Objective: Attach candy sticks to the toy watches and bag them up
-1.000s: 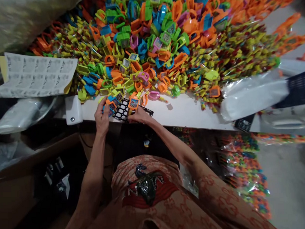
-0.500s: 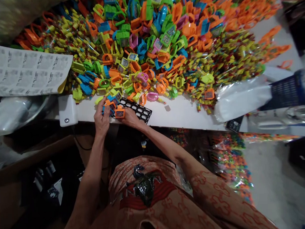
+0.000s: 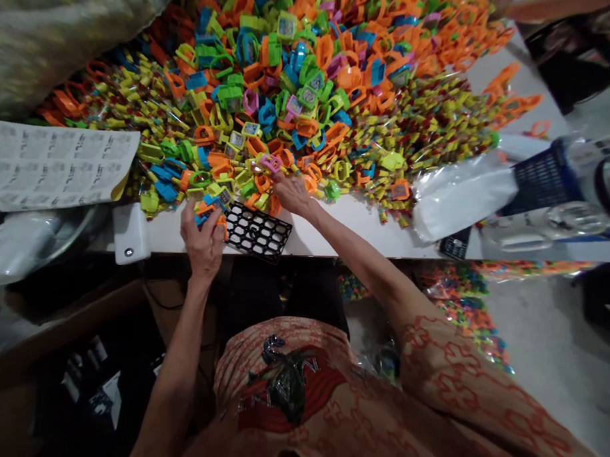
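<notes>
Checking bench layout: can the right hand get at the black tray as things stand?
Probably yes. The right hand sits at the edge of the pile, right beside the tray, whose grid lies mostly bare. The left hand, gripping an orange toy, covers only its left end.

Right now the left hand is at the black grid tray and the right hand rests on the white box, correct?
No: the head view shows the right hand in the coloured toy pile, not on the white box; the left hand is at the black grid tray.
</notes>
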A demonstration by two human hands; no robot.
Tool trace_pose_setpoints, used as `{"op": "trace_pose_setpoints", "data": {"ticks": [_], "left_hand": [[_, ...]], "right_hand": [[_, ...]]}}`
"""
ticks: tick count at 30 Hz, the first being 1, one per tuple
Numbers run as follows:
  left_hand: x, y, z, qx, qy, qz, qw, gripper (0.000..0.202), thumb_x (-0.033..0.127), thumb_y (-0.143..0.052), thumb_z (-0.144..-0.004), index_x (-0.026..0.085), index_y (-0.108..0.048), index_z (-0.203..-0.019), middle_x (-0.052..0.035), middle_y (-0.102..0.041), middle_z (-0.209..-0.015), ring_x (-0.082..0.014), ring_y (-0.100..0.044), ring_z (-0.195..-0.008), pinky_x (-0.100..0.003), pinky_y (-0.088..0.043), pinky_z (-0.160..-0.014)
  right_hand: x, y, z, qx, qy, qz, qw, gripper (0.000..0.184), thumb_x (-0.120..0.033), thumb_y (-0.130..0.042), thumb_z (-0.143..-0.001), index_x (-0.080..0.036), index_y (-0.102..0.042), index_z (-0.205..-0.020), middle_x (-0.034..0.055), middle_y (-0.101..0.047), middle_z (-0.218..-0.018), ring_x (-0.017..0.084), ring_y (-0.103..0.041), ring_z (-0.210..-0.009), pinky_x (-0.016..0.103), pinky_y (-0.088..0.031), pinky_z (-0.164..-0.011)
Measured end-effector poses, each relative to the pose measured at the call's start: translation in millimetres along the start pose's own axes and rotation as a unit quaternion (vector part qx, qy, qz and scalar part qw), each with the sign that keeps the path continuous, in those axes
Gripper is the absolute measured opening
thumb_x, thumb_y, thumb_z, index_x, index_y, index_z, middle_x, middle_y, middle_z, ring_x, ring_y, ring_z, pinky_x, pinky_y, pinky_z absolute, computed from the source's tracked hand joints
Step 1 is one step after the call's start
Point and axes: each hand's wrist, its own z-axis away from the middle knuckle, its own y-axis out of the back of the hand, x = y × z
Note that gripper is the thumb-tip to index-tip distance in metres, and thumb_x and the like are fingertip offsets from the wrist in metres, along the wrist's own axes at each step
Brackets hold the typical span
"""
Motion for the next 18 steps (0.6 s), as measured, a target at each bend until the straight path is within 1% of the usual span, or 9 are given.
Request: {"op": "trace_pose_setpoints", "data": {"ticks": [3, 5, 7, 9, 10, 13, 15, 16, 18], "left_hand": [[-2, -3.6, -1, -0.013, 0.001, 0.005, 1.0, 0.051, 0.065, -0.043, -0.1, 0.025, -0.07, -0.118, -0.0123, -0.039, -0.162, -0.0307, -0.032, -0.154, -0.052, -0.028, -0.127], [-3, -4.0, -1, -0.017, 0.004, 0.001, 1.0, 0.054, 0.067, -0.039, -0.1, 0.023, -0.068, -0.115, -0.0134, -0.04, -0.161, -0.0301, -0.034, -0.154, -0.053, -0.031, -0.125], [-4, -3.8, 0, -0.021, 0.01, -0.01, 1.0, 0.058, 0.07, -0.035, -0.1, 0.022, -0.067, -0.112, -0.0147, -0.041, -0.161, -0.0306, -0.035, -0.154, -0.055, -0.032, -0.124], [-4, -3.8, 0, -0.024, 0.013, -0.013, 1.0, 0.058, 0.07, -0.034, -0.1, 0.022, -0.065, -0.111, -0.0156, -0.042, -0.161, -0.0305, -0.035, -0.154, -0.055, -0.033, -0.123], [-3, -3.7, 0, -0.025, 0.015, -0.012, 1.0, 0.057, 0.069, -0.034, -0.1, 0.022, -0.065, -0.111, -0.0158, -0.042, -0.161, -0.0299, -0.035, -0.153, -0.054, -0.033, -0.123], [-2, -2.8, 0, -0.028, 0.018, -0.014, 0.999, 0.055, 0.068, -0.035, -0.101, 0.023, -0.064, -0.111, -0.0161, -0.042, -0.161, -0.0279, -0.036, -0.153, -0.05, -0.033, -0.124], [-2, -1.7, 0, -0.031, 0.019, -0.017, 0.999, 0.055, 0.067, -0.035, -0.101, 0.022, -0.064, -0.111, -0.0164, -0.043, -0.16, -0.0273, -0.036, -0.154, -0.049, -0.033, -0.124], [-2, -1.2, 0, -0.032, 0.019, -0.016, 0.999, 0.054, 0.067, -0.035, -0.101, 0.022, -0.064, -0.111, -0.0166, -0.043, -0.16, -0.0272, -0.036, -0.153, -0.049, -0.034, -0.124], [-2, -0.7, 0, -0.038, 0.02, -0.014, 0.999, 0.054, 0.066, -0.035, -0.102, 0.022, -0.064, -0.112, -0.0172, -0.044, -0.16, -0.0273, -0.037, -0.152, -0.049, -0.034, -0.124]], "right_hand": [[2, 2, 2, -0.008, 0.024, 0.017, 1.0, 0.039, -0.003, -0.04, -0.093, -0.012, -0.073, -0.112, 0.0199, -0.061, -0.138, 0.029, -0.064, -0.103, 0.04, -0.044, -0.086], [1, 3, 11, 0.021, 0.032, -0.028, 0.999, 0.036, -0.006, -0.044, -0.092, -0.014, -0.072, -0.113, 0.0175, -0.064, -0.133, 0.028, -0.063, -0.105, 0.038, -0.044, -0.087], [-7, -1, 23, 0.053, 0.033, -0.115, 0.991, 0.029, -0.013, -0.051, -0.09, -0.016, -0.071, -0.111, 0.0136, -0.068, -0.121, 0.026, -0.062, -0.103, 0.035, -0.045, -0.086], [-25, -13, 32, 0.058, 0.029, -0.239, 0.969, 0.023, -0.019, -0.059, -0.085, -0.016, -0.069, -0.105, 0.0081, -0.071, -0.104, 0.023, -0.062, -0.093, 0.031, -0.046, -0.08], [-37, -22, 35, 0.048, 0.027, -0.308, 0.95, 0.021, -0.021, -0.063, -0.081, -0.016, -0.068, -0.101, 0.005, -0.07, -0.095, 0.021, -0.061, -0.087, 0.029, -0.047, -0.077], [-74, -53, 33, -0.005, 0.003, -0.494, 0.87, 0.013, -0.023, -0.066, -0.073, -0.018, -0.062, -0.084, -0.0026, -0.062, -0.074, 0.015, -0.057, -0.068, 0.025, -0.045, -0.065], [-87, -69, 27, -0.026, -0.019, -0.555, 0.831, 0.012, -0.023, -0.067, -0.069, -0.019, -0.057, -0.074, -0.0047, -0.058, -0.066, 0.013, -0.054, -0.062, 0.024, -0.044, -0.06], [-90, -73, 24, -0.031, -0.025, -0.561, 0.827, 0.013, -0.022, -0.068, -0.067, -0.02, -0.055, -0.07, -0.005, -0.057, -0.064, 0.013, -0.053, -0.061, 0.023, -0.044, -0.059], [-89, -76, 19, -0.036, -0.018, -0.53, 0.847, 0.015, -0.019, -0.069, -0.065, -0.02, -0.054, -0.066, -0.0048, -0.056, -0.063, 0.013, -0.054, -0.063, 0.023, -0.043, -0.059]]}}
